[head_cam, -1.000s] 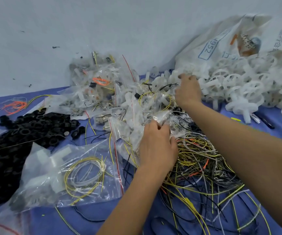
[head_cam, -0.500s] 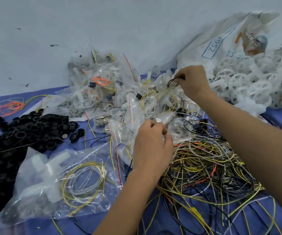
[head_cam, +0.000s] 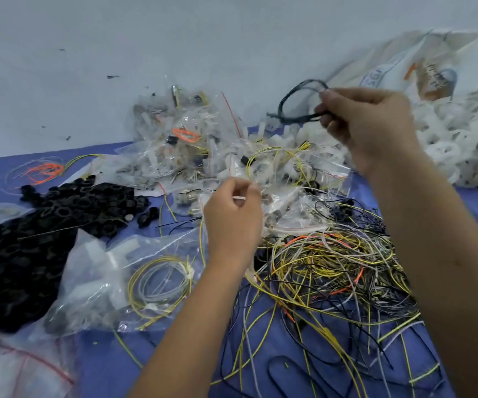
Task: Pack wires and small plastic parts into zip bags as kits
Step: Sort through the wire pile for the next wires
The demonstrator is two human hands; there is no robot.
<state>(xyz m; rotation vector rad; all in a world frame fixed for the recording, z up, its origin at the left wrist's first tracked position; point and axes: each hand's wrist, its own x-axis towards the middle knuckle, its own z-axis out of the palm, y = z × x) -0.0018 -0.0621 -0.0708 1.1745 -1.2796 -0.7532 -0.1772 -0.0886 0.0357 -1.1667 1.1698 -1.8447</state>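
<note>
My right hand point(head_cam: 367, 124) is raised above the pile and pinches a coiled black wire point(head_cam: 298, 103) that loops out to its left. My left hand point(head_cam: 233, 216) pinches the top edge of a clear zip bag point(head_cam: 283, 202) holding white parts. A tangle of yellow, black, grey and orange wires point(head_cam: 332, 271) lies below the right hand. White plastic wheel parts point(head_cam: 461, 139) are heaped at the right. Filled zip bags point(head_cam: 180, 145) are piled against the wall in the middle.
A heap of black plastic rings point(head_cam: 45, 225) covers the left. A large clear bag with yellow and white wire coils point(head_cam: 122, 280) lies at the front left. A white printed sack point(head_cam: 421, 70) leans at the back right. Blue cloth point(head_cam: 174, 354) covers the table.
My right hand lifted the black wire coil up and away from the pile. My left hand rose a little, still pinching the bag.
</note>
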